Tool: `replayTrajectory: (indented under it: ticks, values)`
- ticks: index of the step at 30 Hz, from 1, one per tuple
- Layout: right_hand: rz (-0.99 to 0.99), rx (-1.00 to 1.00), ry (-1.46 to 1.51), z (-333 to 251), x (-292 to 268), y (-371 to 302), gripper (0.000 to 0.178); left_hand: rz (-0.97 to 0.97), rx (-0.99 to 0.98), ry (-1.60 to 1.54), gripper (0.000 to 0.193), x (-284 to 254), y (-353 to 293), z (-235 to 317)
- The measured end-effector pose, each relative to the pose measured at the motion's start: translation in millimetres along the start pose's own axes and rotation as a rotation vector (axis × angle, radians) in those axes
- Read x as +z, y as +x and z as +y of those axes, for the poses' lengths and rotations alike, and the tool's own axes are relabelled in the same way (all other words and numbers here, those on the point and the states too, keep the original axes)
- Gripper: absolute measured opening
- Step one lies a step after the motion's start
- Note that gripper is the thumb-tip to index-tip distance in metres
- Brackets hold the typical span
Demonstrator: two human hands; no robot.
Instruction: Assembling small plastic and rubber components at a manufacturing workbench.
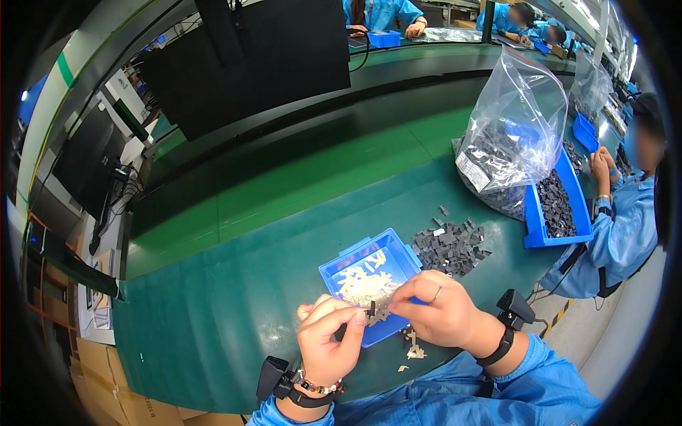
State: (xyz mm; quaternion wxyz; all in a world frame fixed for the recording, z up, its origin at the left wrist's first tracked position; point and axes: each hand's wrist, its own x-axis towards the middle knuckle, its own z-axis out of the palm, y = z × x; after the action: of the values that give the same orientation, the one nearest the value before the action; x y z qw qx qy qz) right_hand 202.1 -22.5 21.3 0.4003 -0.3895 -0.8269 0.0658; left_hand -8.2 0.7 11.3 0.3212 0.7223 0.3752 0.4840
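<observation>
My left hand [328,335] is closed in a pinch on a small black plastic part [371,309], held above the near side of a shallow blue tray [398,258]. Close beside it, my right hand [446,314] has thumb and forefinger pressed together; whatever is between them is too small to make out. Many small cream-coloured pieces [361,282] lie heaped in the tray under both hands. To the right of the tray, a loose pile of small dark grey parts [455,248] spreads over the green table mat [234,312].
A large clear plastic bag [508,153] of dark parts stands at the right, beside a blue bin [581,236] of similar parts. A co-worker [629,227] sits beyond it. A few tan scraps [415,351] lie near my right wrist. A black panel [249,71] hangs over the far side.
</observation>
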Motion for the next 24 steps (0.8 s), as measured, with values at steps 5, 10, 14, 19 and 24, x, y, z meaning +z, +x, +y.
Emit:
replayTrajectory:
  ticks: [5, 10, 14, 19, 24]
  values:
    - [0.143, 0.278, 0.366, -17.1, 8.9, 4.4, 0.016, -0.036, 0.045, 0.051, 0.008, 2.9, -1.7, 0.7]
    - [0.168, 0.440, 0.571, -21.3, 9.1, 0.5, 0.008, -0.134, 0.153, 0.103, 0.012, 4.4, 0.9, 1.8]
    - [0.203, 0.450, 0.524, -23.4, 2.5, -7.4, 0.006, -0.049, 0.098, 0.206, 0.014, 6.5, -3.1, 3.7]
    - [0.371, 0.446, -0.048, 16.9, -37.7, -32.7, 0.019, 0.031, 0.047, 0.206, 0.009, 1.1, -5.6, -0.1]
    - [0.257, 0.600, -0.402, 74.2, -74.7, -77.2, 0.039, -0.024, 0.073, 0.213, 0.008, 10.4, -2.9, 4.7]
